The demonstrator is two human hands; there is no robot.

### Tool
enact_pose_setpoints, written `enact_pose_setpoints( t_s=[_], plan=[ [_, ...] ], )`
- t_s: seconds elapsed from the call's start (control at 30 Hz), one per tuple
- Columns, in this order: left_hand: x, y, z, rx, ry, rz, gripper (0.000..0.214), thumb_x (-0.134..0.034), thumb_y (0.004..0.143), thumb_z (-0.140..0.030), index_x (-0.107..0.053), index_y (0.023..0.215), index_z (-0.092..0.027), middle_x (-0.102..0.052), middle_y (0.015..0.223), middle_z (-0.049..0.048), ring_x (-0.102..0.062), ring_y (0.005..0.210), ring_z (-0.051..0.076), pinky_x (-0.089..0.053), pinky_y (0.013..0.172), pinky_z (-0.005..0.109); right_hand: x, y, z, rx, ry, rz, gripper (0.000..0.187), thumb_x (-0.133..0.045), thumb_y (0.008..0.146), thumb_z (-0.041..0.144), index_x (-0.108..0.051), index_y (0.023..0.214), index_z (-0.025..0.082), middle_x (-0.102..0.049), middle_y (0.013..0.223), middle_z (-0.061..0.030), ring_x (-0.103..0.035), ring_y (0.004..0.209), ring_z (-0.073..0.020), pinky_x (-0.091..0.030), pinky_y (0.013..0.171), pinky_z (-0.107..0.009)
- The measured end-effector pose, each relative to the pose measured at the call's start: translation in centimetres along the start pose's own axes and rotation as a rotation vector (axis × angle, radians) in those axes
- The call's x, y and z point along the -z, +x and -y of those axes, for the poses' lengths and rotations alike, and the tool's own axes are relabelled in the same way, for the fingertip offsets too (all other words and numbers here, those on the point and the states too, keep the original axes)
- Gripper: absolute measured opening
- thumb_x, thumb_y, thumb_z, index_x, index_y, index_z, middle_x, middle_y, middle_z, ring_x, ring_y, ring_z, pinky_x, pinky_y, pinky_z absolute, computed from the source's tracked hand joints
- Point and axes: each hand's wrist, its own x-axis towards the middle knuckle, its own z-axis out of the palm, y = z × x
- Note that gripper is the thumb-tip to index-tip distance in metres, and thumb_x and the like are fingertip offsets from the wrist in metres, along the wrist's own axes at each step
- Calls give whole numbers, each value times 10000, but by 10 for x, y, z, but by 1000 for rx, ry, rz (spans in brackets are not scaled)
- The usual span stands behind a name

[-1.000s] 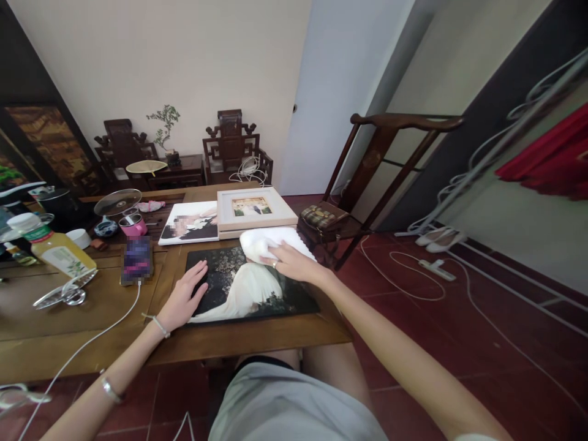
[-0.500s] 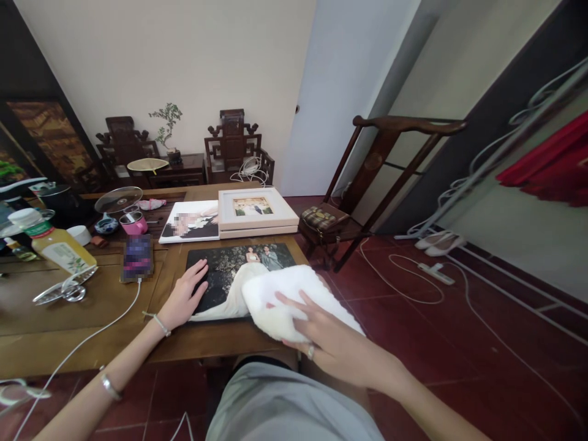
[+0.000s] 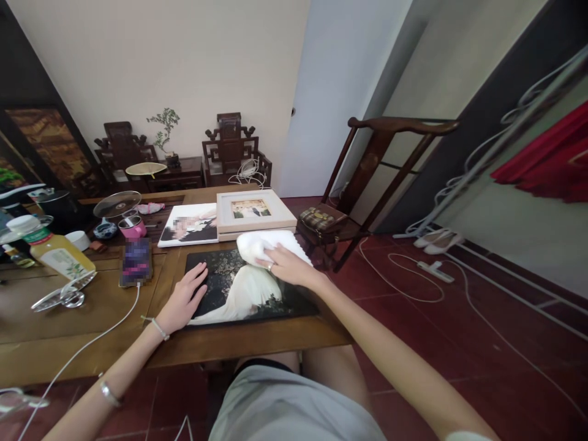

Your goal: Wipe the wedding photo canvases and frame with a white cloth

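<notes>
A dark wedding photo panel (image 3: pixel 215 288) lies flat near the front edge of the wooden table, a long white dress spread across its middle. On its left edge rests my left hand (image 3: pixel 187 294), fingers stretched out and lying flat, holding nothing. My right hand (image 3: pixel 287 264) presses a fluffy white cloth (image 3: pixel 252 247) onto the far part of the panel, the fingers partly sunk into the cloth. The cloth covers the panel's upper right part, where the couple's upper bodies are hidden.
Behind the panel lie stacked framed pictures (image 3: pixel 257 223) and a white-edged photo (image 3: pixel 188 225). To the left are a charging phone (image 3: pixel 136 262), a juice bottle (image 3: pixel 59 251), a pink mug (image 3: pixel 133 226) and a clear glass-like object (image 3: pixel 68 295). A wooden chair (image 3: pixel 362 165) bearing a bag stands right.
My right hand has slid the cloth away from me, from the panel's near right part to its far edge, uncovering the lower right corner. My left hand stays in place.
</notes>
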Motion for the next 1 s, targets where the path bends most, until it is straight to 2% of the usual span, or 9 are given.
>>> enact_pose_setpoints(
  t_s=[0.1, 0.27, 0.4, 0.5, 0.6, 0.7, 0.87, 1.0],
  plan=[
    [-1, 0, 0, 7, -5, 5, 437, -348, 956, -354, -458, 1343, -183, -376, 1465, 89, -310, 1369, 228, -271, 1123, 463, -4, -13, 7, 42, -37, -14, 268, -388, 931, 232, -635, 1001, 152, -619, 1173, -131, -450, 1235, -304, -270, 1046, -503],
    [-1, -1, -2, 7, -10, -4, 434, -344, 957, -354, -463, 1339, -186, -380, 1463, 84, -310, 1369, 226, -267, 1128, 453, -7, -68, 36, 68, -10, 44, 247, -426, 910, 209, -656, 985, 159, -529, 1321, -145, -265, 1372, -275, -167, 1112, -535],
    [0, 0, -2, 14, -4, -7, 438, -344, 956, -358, -466, 1337, -179, -381, 1462, 91, -320, 1363, 229, -271, 1126, 452, -2, -109, 62, 69, 27, 119, 220, -457, 896, 220, -665, 945, 165, -382, 1452, -127, -206, 1395, -269, -141, 1133, -526],
    [0, -1, -2, 16, 1, -8, 439, -340, 956, -360, -456, 1344, -189, -380, 1462, 87, -322, 1362, 230, -280, 1120, 458, 0, -120, 69, 83, 42, 156, 220, -473, 886, 209, -660, 995, 173, -381, 1454, -114, -203, 1395, -268, -139, 1137, -524],
    [-1, 0, 0, 12, 19, 15, 444, -333, 957, -360, -449, 1347, -184, -364, 1471, 92, -312, 1367, 233, -279, 1117, 467, 0, -111, 63, 71, 34, 131, 235, -462, 899, 233, -664, 996, 160, -415, 1431, -126, -249, 1380, -274, -158, 1135, -507],
    [0, 3, 4, 10, 38, 42, 456, -317, 958, -365, -440, 1352, -171, -348, 1479, 98, -297, 1373, 232, -279, 1115, 469, 1, -86, 49, 61, 12, 84, 296, -419, 932, 288, -662, 1029, 148, -481, 1376, -143, -312, 1352, -284, -188, 1124, -497],
    [13, 23, 17, -19, 61, 116, 494, -361, 932, -429, -481, 1311, -137, -393, 1446, 129, -354, 1343, 239, -273, 1123, 439, 4, -39, 24, 57, -17, 91, 336, -395, 945, 322, -645, 1094, 153, -564, 1283, -134, -447, 1249, -304, -259, 1082, -482],
    [21, 37, 27, -41, 68, 149, 516, -396, 910, -439, -489, 1295, -110, -419, 1414, 155, -383, 1319, 248, -294, 1113, 419, 2, -15, 10, 32, 1, 63, 351, -386, 947, 336, -616, 1152, 167, -589, 1252, -114, -477, 1217, -300, -235, 1085, -499]
  ],
)
